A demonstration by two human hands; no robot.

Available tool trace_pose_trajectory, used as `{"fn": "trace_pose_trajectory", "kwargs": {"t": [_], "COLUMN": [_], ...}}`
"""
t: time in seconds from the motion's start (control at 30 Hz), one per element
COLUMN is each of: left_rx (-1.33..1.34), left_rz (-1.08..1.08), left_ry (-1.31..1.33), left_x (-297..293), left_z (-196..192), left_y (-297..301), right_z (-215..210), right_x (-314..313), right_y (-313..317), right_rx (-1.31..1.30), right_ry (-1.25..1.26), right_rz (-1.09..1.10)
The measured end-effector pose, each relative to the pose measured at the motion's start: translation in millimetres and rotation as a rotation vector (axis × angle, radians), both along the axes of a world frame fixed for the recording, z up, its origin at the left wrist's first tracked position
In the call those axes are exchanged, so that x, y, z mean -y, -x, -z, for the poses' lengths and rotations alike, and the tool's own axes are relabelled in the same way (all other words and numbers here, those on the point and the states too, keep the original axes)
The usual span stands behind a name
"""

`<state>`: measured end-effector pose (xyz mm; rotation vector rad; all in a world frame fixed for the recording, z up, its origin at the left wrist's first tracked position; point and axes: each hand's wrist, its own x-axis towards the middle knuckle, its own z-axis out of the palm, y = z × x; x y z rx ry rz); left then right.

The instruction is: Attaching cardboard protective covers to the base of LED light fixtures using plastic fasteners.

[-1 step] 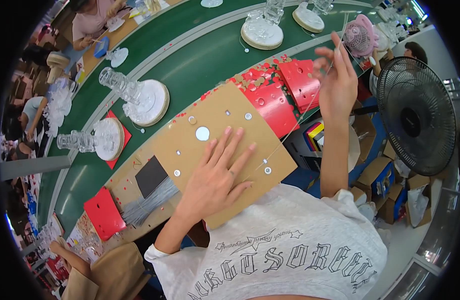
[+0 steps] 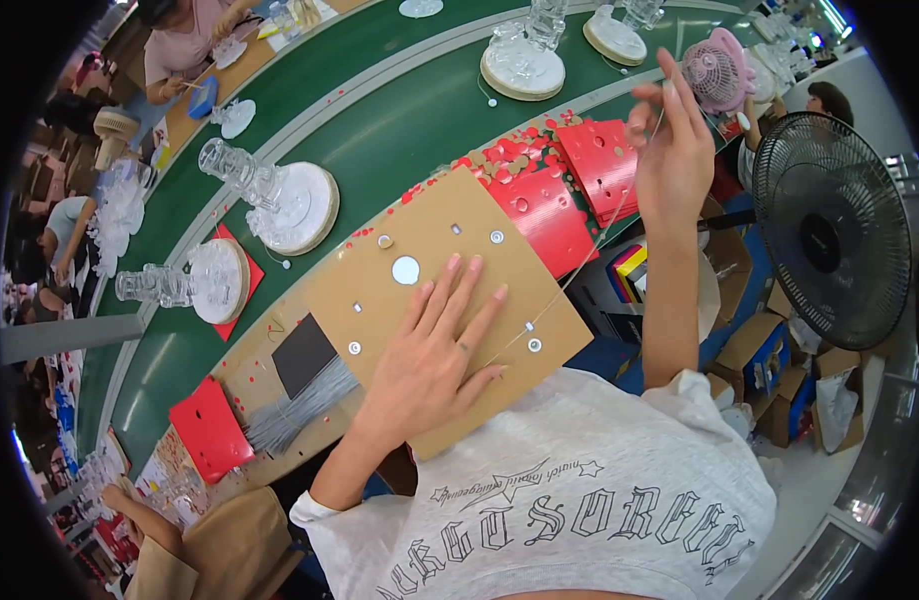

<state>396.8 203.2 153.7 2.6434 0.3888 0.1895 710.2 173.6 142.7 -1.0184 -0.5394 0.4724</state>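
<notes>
Left hand pins punched cardboard sheet; right hand draws a thin thread up from it

Left hand (image 2: pixel 429 365) lies flat, fingers spread wide, pressing the brown square cardboard sheet with punched holes (image 2: pixel 419 235) on the near edge of the tan workbench (image 2: pixel 244 375). Right hand (image 2: pixel 669 150) is raised to the far right, fingertips pinched on a fine pale thread (image 2: pixel 579 262) that runs taut down to a hole near the sheet's right edge. Sheet looks light, stiff, prone to sliding or lifting: hold it flat by the palm. Thread looks thin, slippery, easily snapped: pinch it close. Red ridged plastic panels (image 2: pixel 549 210) lie just beyond; black pedestal fan (image 2: pixel 834 230) stands at right
</notes>
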Motion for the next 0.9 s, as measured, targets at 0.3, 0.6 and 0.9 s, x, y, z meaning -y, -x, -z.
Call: {"fn": "trace_pose_trajectory", "kwargs": {"t": [0.3, 0.6, 0.9], "left_rx": [0.118, -0.069, -0.070], "left_rz": [-0.222, -0.272, -0.273], "left_ry": [0.184, -0.052, -0.052], "left_x": [-5.7, 2.1, 10.9], "left_z": [23.4, 10.6, 8.7], "left_y": [-5.9, -17.4, -17.9], "right_z": [19.4, 12.6, 19.9], "right_x": [-19.4, 2.9, 15.1], "right_y": [25.3, 36.5, 26.4], "right_rx": [1.224, 1.578, 1.642], "right_ry": [0.312, 0.279, 0.185], "right_rz": [-0.649, -0.650, -0.606]}}
